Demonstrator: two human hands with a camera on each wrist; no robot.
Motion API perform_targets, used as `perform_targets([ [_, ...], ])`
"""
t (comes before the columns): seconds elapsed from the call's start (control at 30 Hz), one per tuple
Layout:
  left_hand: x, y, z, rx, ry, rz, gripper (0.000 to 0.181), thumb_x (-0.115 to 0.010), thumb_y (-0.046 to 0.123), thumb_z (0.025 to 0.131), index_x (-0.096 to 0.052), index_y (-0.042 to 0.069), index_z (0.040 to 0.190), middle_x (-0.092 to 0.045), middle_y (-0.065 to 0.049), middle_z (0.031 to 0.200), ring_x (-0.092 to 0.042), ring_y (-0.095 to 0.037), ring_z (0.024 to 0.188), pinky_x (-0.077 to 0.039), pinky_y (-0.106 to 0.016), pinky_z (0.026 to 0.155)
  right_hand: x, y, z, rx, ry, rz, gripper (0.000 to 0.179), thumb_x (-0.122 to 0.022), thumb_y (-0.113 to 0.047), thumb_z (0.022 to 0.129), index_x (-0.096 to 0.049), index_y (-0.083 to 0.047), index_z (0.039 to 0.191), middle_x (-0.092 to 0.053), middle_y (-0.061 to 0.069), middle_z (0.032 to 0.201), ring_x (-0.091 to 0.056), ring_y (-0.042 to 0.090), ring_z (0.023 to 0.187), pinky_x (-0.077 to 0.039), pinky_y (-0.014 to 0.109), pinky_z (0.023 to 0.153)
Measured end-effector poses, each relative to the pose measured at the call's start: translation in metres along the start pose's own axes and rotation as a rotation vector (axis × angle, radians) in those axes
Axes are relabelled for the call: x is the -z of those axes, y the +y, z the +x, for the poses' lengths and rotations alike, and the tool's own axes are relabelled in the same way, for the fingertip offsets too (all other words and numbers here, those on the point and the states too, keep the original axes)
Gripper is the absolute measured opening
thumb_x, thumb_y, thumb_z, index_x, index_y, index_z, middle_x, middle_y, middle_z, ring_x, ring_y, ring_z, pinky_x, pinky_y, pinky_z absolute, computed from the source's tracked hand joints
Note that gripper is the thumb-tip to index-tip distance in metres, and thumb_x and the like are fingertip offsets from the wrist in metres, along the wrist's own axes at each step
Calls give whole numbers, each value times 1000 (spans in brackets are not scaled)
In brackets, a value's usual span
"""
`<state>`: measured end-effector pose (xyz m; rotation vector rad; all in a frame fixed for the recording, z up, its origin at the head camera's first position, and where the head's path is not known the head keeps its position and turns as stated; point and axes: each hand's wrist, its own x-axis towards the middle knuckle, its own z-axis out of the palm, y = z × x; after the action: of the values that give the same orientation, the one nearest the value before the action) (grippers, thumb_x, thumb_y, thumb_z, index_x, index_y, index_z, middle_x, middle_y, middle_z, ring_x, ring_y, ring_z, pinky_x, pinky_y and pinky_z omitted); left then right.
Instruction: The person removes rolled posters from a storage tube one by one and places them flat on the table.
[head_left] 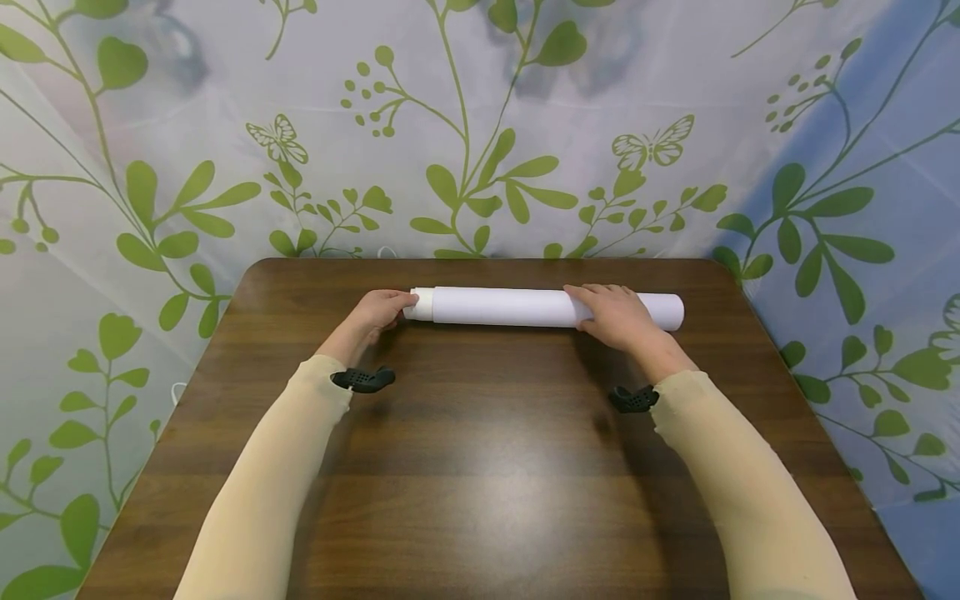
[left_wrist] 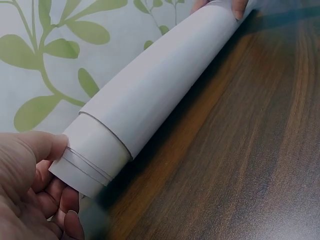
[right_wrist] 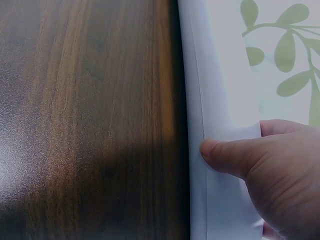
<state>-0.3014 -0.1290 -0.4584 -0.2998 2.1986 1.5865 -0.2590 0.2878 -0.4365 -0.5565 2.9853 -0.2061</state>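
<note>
Cream sleeves (head_left: 258,479), dark perforated wrist straps (head_left: 363,380)

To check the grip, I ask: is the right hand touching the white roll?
Touching. The right wrist view shows the right hand with its thumb on the white roll.

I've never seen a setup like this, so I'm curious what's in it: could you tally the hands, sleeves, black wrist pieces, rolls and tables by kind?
Hands: 2 (left hand, right hand)
Sleeves: 2 (left sleeve, right sleeve)
Black wrist pieces: 2 (left piece, right piece)
White roll: 1
Brown table: 1
Total: 8
</note>
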Motion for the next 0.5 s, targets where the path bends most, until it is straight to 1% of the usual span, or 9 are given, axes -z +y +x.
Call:
perform_targets([
  [0.13, 2, -1, 0, 14, -6, 25, 48, -67, 40, 99, -66, 4, 130, -53, -6, 106, -48, -29, 103, -38, -37, 89, 0, 1, -1, -6, -1, 1, 74, -75, -16, 94, -39, -14, 159, -46, 20, 154, -40, 48, 138, -26, 65, 113],
  [0.27, 4, -3, 1, 25, -18, 58, 53, -67, 46, 98, -65, 7, 135, -53, -7, 116, -49, -32, 114, -37, -44, 96, -2, 1, 0, -7, -5, 6, 74, -75, -16, 94, -39, -15, 159, -46, 19, 154, -40, 48, 138, -26, 65, 113],
  [0.37, 6, -5, 1, 25, -12, 62, 55, -66, 50, 98, -65, 6, 132, -52, -8, 121, -48, -33, 119, -37, -47, 101, -2, 0, 2, 0, -2, 13, 74, -75, -16, 94, -39, -15, 159, -46, 19, 154, -40, 48, 138, -26, 65, 112],
  [0.43, 8, -6, 2, 15, -1, 49, 55, -65, 51, 99, -65, 4, 128, -51, -8, 121, -48, -32, 118, -38, -46, 102, -2, 0, 2, 6, 2, 11, 74, -76, -17, 94, -40, -15, 158, -47, 19, 153, -41, 48, 137, -27, 65, 112],
  [0.5, 9, -7, 3, -2, 6, 31, 54, -63, 50, 100, -65, 3, 125, -51, -8, 118, -48, -30, 114, -40, -42, 100, -1, 0, 3, 8, 5, 9, 74, -76, -17, 94, -40, -15, 158, -47, 19, 153, -41, 48, 137, -27, 64, 112],
])
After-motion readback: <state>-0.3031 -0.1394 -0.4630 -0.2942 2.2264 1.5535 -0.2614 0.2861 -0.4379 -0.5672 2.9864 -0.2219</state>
